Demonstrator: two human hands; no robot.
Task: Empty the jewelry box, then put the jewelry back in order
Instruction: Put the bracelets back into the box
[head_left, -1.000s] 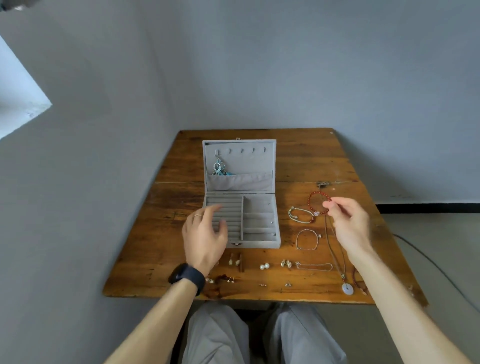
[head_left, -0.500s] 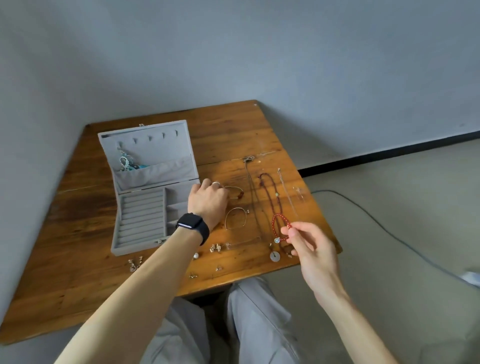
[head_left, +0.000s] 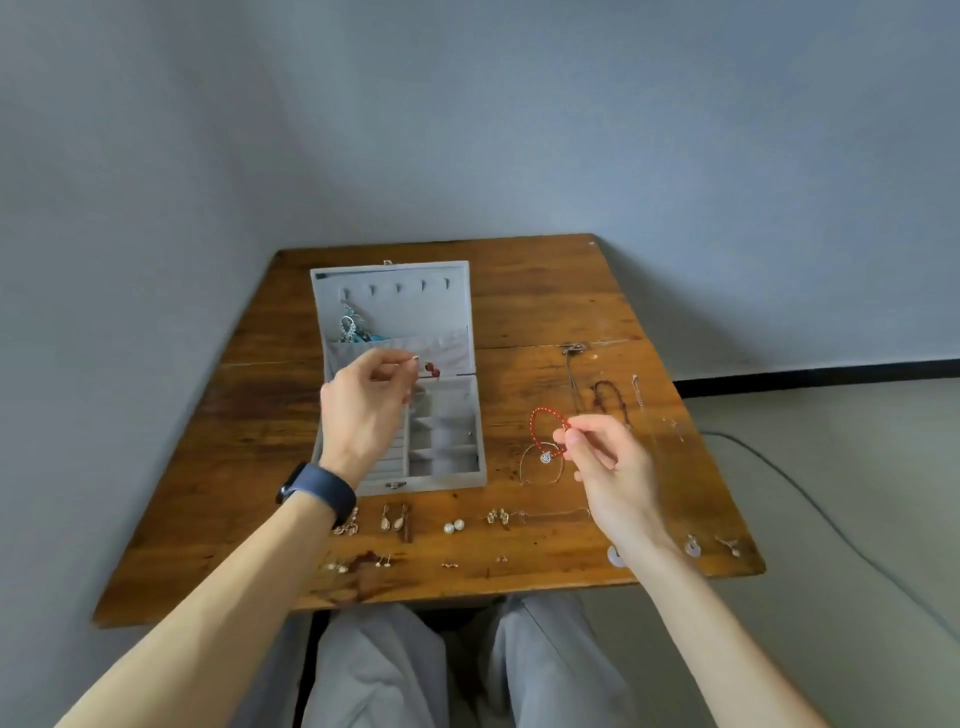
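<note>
Left hand (head_left: 366, 402): raised over the open jewelry box (head_left: 402, 382), fingers pinched on a small piece with dark red beads (head_left: 431, 370).
Right hand (head_left: 605, 457): lifted above the bench (head_left: 545, 306), thumb and forefinger closed on a red beaded bracelet (head_left: 543, 434) that hangs as a loop with a silver charm at the bottom.
Jewelry box: grey, lid upright, on the bench's left half; a blue-silver piece (head_left: 353, 327) sits in the lid pocket.
Earrings (head_left: 453, 526): in pairs along the near edge.
</note>
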